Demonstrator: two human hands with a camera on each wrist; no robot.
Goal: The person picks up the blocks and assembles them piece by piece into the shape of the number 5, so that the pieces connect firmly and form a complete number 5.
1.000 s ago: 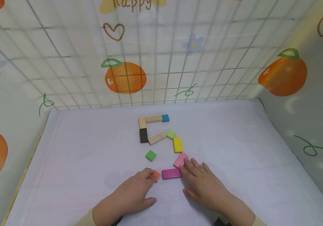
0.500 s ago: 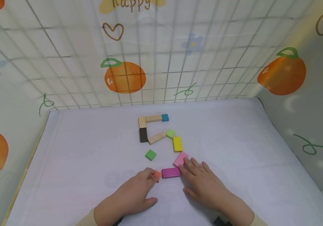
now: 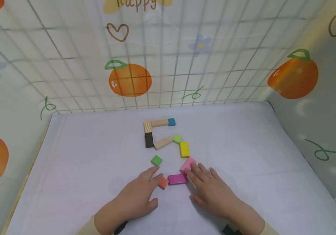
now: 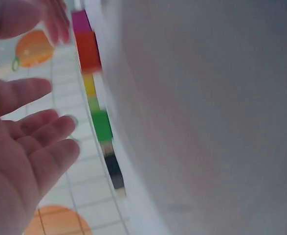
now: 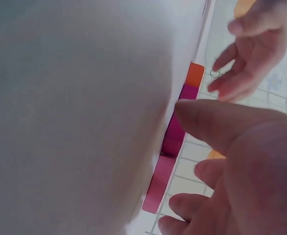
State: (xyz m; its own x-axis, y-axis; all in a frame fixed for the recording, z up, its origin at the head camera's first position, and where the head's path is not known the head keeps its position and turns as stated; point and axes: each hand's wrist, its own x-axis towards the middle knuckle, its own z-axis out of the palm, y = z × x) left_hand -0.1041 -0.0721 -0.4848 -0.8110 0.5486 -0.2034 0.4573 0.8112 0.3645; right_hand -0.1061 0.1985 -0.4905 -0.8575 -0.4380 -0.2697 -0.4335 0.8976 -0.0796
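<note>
My left hand (image 3: pixel 137 195) is off the orange block (image 3: pixel 163 182), fingers spread just left of it. Its index fingertip comes close to the near corner of the green block (image 3: pixel 157 160). In the left wrist view those fingers are apart with nothing between them. Beside the orange block lies the magenta block (image 3: pixel 177 179), their ends close together. My right hand (image 3: pixel 212 192) lies with fingers extended, tips at the magenta block's right end and the pink block (image 3: pixel 188 164). In the right wrist view the right thumb (image 5: pixel 207 120) overlaps the magenta block.
Beyond the hands a winding line of blocks runs from the yellow block (image 3: pixel 184 149) through a light green block (image 3: pixel 177 138), a plain wood block (image 3: pixel 163 143) and a dark block (image 3: pixel 149 140) to a blue block (image 3: pixel 172 122). A wire grid (image 3: pixel 168 58) stands behind the white tabletop (image 3: pixel 83 156).
The left fingers have let go of the orange block, which sits near the magenta one. The left index finger has straightened toward the green block. The right hand has barely moved.
</note>
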